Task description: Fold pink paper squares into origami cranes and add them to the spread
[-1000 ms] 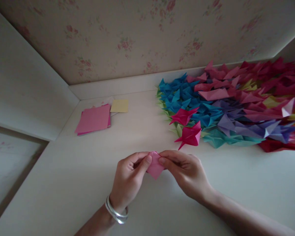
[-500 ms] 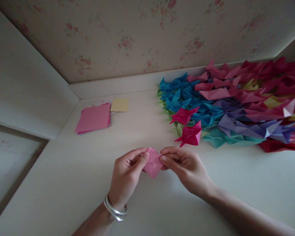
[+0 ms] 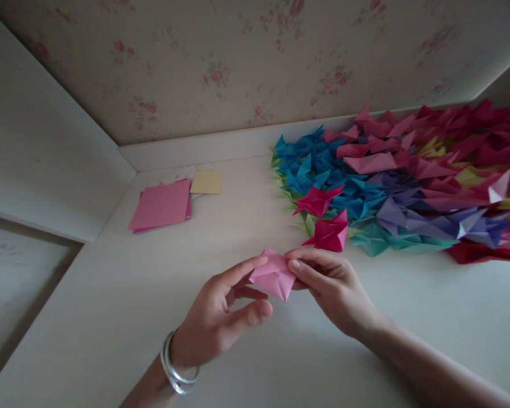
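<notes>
A small folded piece of pink origami paper (image 3: 274,275) is held above the white table, its creased diamond face turned up. My right hand (image 3: 329,286) pinches its right corner between thumb and fingers. My left hand (image 3: 223,306), with silver bangles (image 3: 175,365) on the wrist, has its thumb spread away from the fingers. The left index fingertip touches the paper's upper left edge, while the thumb stands clear below it. What the other left fingers touch behind the paper is partly hidden.
A stack of pink paper squares (image 3: 161,205) lies at the back left, beside a yellow square (image 3: 206,182). Many folded paper cranes (image 3: 376,164) in several colours cover the back right. Two magenta cranes (image 3: 329,232) lie nearest my hands. A floral wall (image 3: 221,62) bounds the table behind.
My left thumb has come off the pink paper and swung down, opening the hand. The paper has turned and shifted slightly right, still pinched by my right hand.
</notes>
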Action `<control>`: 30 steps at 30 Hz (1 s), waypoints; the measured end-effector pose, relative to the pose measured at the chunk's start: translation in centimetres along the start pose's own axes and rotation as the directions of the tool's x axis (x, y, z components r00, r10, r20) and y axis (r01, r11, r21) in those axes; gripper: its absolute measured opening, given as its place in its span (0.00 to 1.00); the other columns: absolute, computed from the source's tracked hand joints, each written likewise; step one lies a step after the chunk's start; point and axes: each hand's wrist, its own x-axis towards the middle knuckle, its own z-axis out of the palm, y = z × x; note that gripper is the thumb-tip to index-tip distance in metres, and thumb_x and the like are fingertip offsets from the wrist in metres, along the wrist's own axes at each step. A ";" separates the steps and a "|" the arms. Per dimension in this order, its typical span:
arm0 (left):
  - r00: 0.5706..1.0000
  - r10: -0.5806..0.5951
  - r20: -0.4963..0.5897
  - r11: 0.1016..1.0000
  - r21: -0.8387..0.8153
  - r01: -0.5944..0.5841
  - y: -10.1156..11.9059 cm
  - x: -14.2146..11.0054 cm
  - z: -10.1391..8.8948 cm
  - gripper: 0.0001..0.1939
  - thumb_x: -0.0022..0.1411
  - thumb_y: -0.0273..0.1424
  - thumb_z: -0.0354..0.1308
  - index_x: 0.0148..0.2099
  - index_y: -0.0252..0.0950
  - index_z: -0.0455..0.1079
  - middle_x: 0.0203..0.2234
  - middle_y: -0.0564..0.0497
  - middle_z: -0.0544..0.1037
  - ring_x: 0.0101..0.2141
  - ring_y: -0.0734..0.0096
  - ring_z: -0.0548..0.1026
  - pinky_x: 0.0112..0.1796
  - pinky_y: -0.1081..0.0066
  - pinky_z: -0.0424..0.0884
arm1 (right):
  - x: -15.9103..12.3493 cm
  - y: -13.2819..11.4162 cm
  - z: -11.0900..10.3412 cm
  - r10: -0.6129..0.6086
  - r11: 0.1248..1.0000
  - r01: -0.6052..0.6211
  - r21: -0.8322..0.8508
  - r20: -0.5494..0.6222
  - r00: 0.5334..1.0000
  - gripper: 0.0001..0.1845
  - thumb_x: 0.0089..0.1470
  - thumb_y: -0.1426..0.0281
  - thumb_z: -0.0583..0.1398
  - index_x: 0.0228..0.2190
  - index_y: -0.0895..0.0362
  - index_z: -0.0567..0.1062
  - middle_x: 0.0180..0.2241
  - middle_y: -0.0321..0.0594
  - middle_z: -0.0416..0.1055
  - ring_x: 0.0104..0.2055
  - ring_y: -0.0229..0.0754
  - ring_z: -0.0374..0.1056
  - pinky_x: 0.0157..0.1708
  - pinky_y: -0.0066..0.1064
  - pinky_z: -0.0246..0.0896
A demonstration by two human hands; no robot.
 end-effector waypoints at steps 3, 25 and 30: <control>0.996 0.084 -0.016 0.978 0.190 -0.079 0.0 -0.1 -0.2 0.20 0.64 0.28 0.62 0.57 0.46 0.72 0.53 0.48 0.78 0.45 0.65 0.79 0.46 0.71 0.74 | -0.1 -0.4 -0.5 -0.068 0.995 0.071 -0.067 0.049 0.996 0.07 0.59 0.64 0.64 0.38 0.51 0.83 0.32 0.37 0.79 0.33 0.35 0.72 0.32 0.23 0.68; 0.999 -0.007 -0.044 0.956 0.293 0.019 0.5 0.6 0.3 0.14 0.69 0.36 0.54 0.36 0.34 0.76 0.31 0.48 0.75 0.28 0.71 0.76 0.29 0.75 0.74 | -0.5 -2.3 -0.6 -0.072 0.747 0.219 -0.628 0.251 0.965 0.13 0.62 0.63 0.59 0.30 0.57 0.77 0.27 0.39 0.75 0.28 0.38 0.69 0.25 0.26 0.62; 0.996 -0.082 -0.023 0.974 0.210 0.085 0.8 0.5 0.6 0.14 0.69 0.36 0.53 0.39 0.33 0.77 0.23 0.49 0.78 0.25 0.71 0.76 0.28 0.75 0.75 | -0.6 -2.1 -0.6 0.059 0.894 0.058 -0.445 0.246 0.967 0.15 0.61 0.61 0.60 0.29 0.59 0.78 0.26 0.42 0.78 0.29 0.41 0.73 0.29 0.28 0.67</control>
